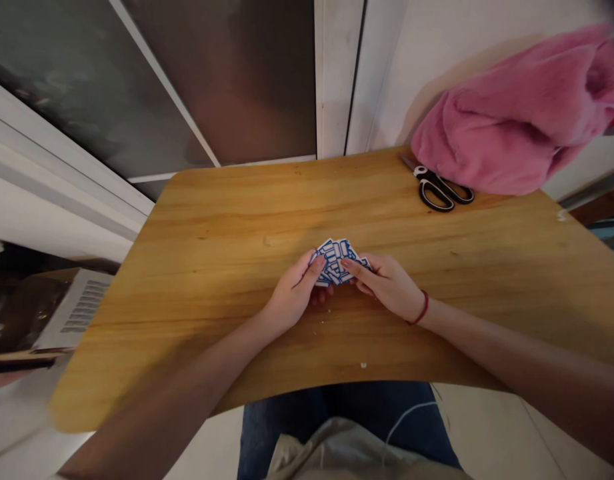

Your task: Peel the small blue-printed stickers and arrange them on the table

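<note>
Our left hand and right hand both pinch the blue-and-white cards, which sit in a messy fan between them, over the wooden table.

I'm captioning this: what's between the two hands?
The head view shows overlapping blue-and-white cards between the left hand and right hand, which both hold them.

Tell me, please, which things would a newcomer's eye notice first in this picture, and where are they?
Probably the large, fluffy pink cloth comes first, bunched at the far right of the yellow-brown wooden table. Next may be the fan of blue-and-white patterned cards, held between the left hand and the right hand near the table's middle. Black-handled scissors with white trim lie by the cloth's near left edge.
</note>
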`<act>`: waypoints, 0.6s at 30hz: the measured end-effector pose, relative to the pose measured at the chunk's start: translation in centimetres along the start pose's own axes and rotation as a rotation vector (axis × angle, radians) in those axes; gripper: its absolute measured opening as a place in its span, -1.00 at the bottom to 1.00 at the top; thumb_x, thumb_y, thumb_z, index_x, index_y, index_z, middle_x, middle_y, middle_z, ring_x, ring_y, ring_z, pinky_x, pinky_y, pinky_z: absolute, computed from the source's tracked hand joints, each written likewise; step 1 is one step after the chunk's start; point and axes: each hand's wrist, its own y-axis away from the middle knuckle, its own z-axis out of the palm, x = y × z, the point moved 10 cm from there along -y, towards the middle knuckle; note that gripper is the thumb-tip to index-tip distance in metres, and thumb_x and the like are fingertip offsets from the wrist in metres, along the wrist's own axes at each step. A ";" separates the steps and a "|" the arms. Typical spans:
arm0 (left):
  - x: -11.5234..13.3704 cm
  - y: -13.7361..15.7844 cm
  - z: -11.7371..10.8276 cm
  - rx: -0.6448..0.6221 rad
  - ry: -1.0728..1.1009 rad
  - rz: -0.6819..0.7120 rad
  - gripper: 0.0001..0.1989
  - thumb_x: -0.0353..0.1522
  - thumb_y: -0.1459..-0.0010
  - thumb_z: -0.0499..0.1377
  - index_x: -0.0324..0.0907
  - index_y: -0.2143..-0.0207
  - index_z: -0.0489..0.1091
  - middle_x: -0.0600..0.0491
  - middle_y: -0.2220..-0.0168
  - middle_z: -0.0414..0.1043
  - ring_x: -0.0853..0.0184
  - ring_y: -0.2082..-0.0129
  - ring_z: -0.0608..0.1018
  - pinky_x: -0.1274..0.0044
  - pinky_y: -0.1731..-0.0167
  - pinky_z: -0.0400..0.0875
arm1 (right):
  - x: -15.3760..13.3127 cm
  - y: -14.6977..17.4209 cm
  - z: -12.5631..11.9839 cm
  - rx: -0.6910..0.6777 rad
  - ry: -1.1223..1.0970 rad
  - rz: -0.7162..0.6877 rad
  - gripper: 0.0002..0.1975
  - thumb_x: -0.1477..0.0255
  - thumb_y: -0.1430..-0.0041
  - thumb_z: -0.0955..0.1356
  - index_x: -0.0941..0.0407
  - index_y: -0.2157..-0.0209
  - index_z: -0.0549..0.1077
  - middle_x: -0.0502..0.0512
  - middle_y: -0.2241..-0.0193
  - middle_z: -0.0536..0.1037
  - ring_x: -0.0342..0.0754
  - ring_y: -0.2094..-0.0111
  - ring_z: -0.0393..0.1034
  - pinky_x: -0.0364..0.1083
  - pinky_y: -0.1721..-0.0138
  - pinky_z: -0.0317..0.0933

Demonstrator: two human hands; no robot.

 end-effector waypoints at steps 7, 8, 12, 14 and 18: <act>0.4 0.0 -1.1 0.101 -0.087 0.008 -0.70 -0.12 -0.14 0.08 -0.19 0.33 0.27 0.18 0.62 0.34 0.52 0.69 0.35 0.69 0.70 0.25 | 0.0 -0.1 0.1 -0.002 0.086 0.033 -0.54 0.10 -0.19 0.23 0.15 0.63 0.28 -0.15 0.80 0.18 -0.30 0.74 0.02 -0.23 0.67 -0.08; 0.5 0.0 -1.5 0.133 -0.076 0.009 -0.69 -0.11 -0.13 0.08 -0.19 0.34 0.28 0.18 0.64 0.33 0.52 0.70 0.35 0.69 0.71 0.24 | 0.1 -0.1 0.1 -0.004 0.079 0.042 -0.53 0.10 -0.18 0.24 0.15 0.63 0.29 -0.15 0.81 0.18 -0.30 0.75 0.02 -0.23 0.68 -0.08; 0.6 -0.1 -3.5 0.273 -0.040 0.013 -0.68 -0.10 -0.12 0.09 -0.19 0.36 0.28 0.18 0.67 0.31 0.52 0.73 0.32 0.69 0.74 0.21 | 0.5 -0.1 -0.7 0.065 -0.022 0.068 -0.52 0.07 -0.13 0.27 0.15 0.65 0.27 -0.14 0.81 0.17 -0.30 0.75 0.01 -0.24 0.70 -0.12; 0.6 -0.2 -3.9 0.304 -0.036 0.016 -0.69 -0.10 -0.12 0.09 -0.18 0.37 0.27 0.19 0.67 0.30 0.52 0.73 0.31 0.70 0.75 0.19 | 0.6 0.0 -1.1 0.116 -0.075 0.074 -0.50 0.05 -0.10 0.29 0.15 0.67 0.24 -0.13 0.80 0.16 -0.31 0.74 0.00 -0.24 0.72 -0.15; 0.4 -0.3 -2.5 0.196 -0.041 0.013 -0.71 -0.13 -0.12 0.09 -0.19 0.32 0.30 0.16 0.58 0.33 0.53 0.68 0.35 0.69 0.72 0.23 | 0.4 0.2 -1.2 0.138 -0.090 0.072 -0.49 0.04 -0.05 0.32 0.16 0.70 0.24 -0.10 0.78 0.19 -0.30 0.73 0.02 -0.24 0.73 -0.14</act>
